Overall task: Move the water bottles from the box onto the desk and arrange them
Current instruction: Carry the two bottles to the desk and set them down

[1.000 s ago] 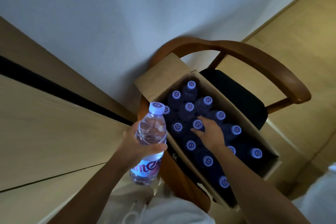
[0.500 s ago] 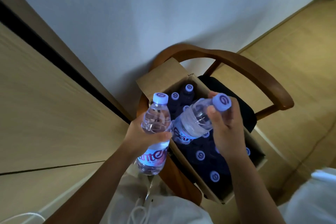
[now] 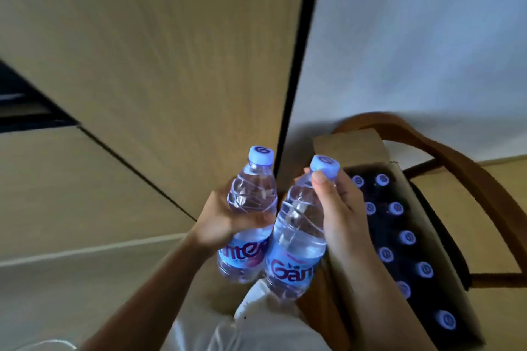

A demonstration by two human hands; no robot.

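I hold two clear water bottles with pale blue caps, side by side in front of me. My left hand (image 3: 221,222) grips the left bottle (image 3: 251,199) round its middle. My right hand (image 3: 342,214) grips the right bottle (image 3: 296,239) near its neck and shoulder, thumb by the cap. Both bottles stand nearly upright above my lap. To the right the open cardboard box (image 3: 349,145) holds several more bottles (image 3: 406,237), only their caps showing in the dark.
The box sits on a wooden chair with a curved backrest (image 3: 445,151) and black seat (image 3: 436,225). A light wooden desk panel (image 3: 159,65) fills the left and upper view, edged by a black strip. A white wall (image 3: 427,37) is behind.
My right hand pulled a bottle out of the box and brought it upright next to the left one. The view swung left, toward the wooden panel.
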